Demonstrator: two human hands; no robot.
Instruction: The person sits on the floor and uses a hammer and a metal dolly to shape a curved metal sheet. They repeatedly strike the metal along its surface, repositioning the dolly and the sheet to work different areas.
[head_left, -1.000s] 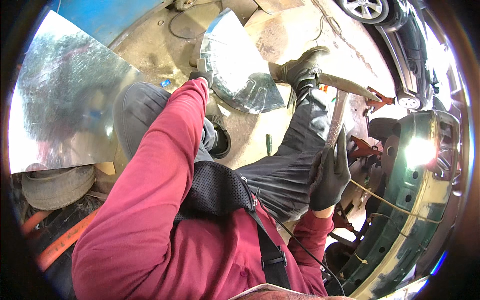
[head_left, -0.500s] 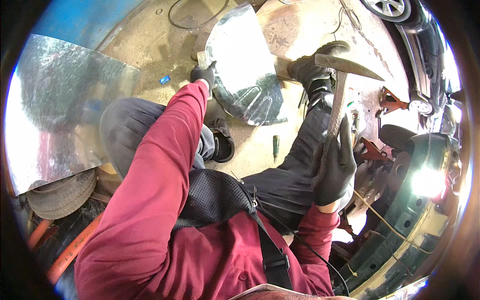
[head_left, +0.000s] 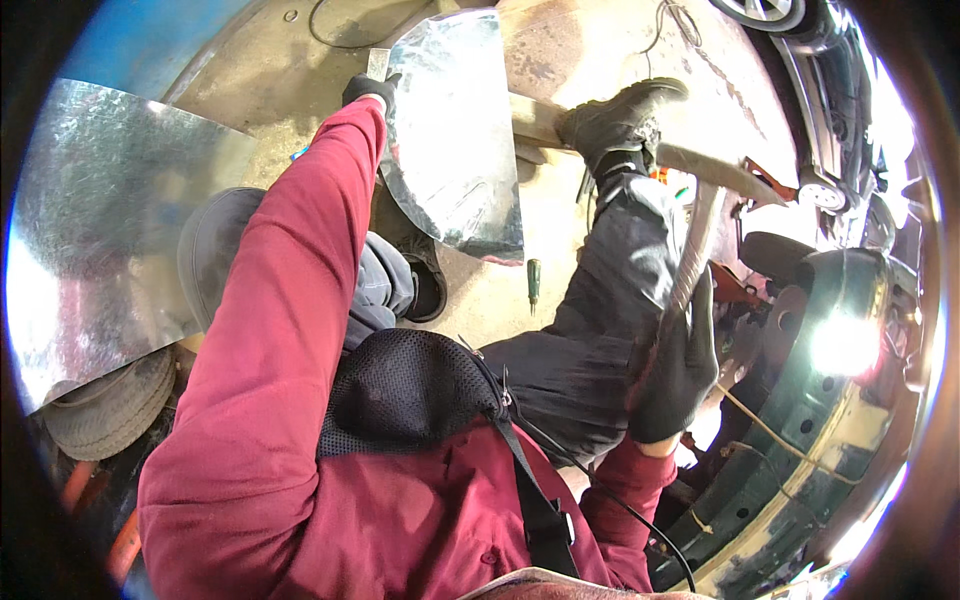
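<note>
Hammer (head_left: 704,225): lower handle partly covered by the right hand (head_left: 680,365); its end cannot be made out. Left of hammer, the left hand (head_left: 371,92) hides the lower part of a bar (head_left: 378,63). Farther left, blue scrap (head_left: 297,155) mostly behind the sleeve (head_left: 300,270). Lower far left, tire (head_left: 115,410) partly under a panel (head_left: 115,240). Above right of hammer, wheel (head_left: 772,12) cut by the upper edge. Green item (head_left: 683,192) beside hammer: too small to identify.

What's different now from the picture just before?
The curved metal sheet turned: its near end swung left and closer to the person. The left hand, at its edge, moved farther away and slightly left. The hammer dipped and shifted right. Nothing was visibly let go; the right hand still grips the hammer, and the green-handled screwdriver stayed on the floor.
</note>
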